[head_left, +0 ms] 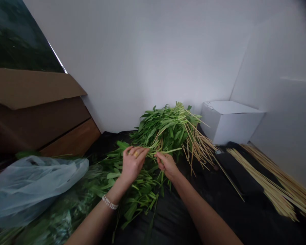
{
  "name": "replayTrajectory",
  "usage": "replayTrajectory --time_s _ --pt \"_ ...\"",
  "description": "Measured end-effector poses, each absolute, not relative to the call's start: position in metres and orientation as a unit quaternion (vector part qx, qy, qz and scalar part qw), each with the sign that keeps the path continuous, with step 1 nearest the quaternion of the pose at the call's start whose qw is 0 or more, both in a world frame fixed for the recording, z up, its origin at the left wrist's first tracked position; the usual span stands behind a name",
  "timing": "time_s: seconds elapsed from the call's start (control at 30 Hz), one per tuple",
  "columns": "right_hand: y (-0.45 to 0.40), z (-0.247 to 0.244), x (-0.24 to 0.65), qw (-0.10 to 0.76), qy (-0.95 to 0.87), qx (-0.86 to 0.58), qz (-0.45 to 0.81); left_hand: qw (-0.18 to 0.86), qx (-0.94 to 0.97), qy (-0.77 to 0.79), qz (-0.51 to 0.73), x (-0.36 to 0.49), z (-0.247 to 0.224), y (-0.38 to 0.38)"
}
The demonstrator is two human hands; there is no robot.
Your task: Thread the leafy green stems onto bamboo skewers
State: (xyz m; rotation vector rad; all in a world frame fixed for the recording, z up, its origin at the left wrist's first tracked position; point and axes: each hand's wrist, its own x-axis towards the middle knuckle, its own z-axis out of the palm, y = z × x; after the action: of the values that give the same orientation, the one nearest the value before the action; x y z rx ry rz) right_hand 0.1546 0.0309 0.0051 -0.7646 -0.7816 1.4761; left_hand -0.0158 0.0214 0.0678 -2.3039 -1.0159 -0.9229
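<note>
My left hand (134,161), with a ring and a beaded bracelet, has its fingers closed on pale green plant stems (153,153). Just right of it my right hand (167,163) pinches the same stems, whose ends stick out to the right. Loose leafy greens (140,190) lie beneath and beside my left hand. Behind both hands stands a heap of leafy greens (163,127) with thin light-brown sticks (199,146) fanning out at its right side.
A cardboard box (33,88) and a translucent plastic bag (35,183) are at the left. A white box (232,119) stands at the back right by the wall. Bundles of thin sticks (265,180) and a black object (239,173) lie on the black sheet (178,217).
</note>
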Motion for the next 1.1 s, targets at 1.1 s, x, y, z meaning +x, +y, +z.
replayTrajectory --time_s 1.1 --pt "0.024 0.006 0.151 0.575 -0.372 -0.319 0.655 0.255 -0.798 -0.436 -0.329 -0.02 0.058 0.011"
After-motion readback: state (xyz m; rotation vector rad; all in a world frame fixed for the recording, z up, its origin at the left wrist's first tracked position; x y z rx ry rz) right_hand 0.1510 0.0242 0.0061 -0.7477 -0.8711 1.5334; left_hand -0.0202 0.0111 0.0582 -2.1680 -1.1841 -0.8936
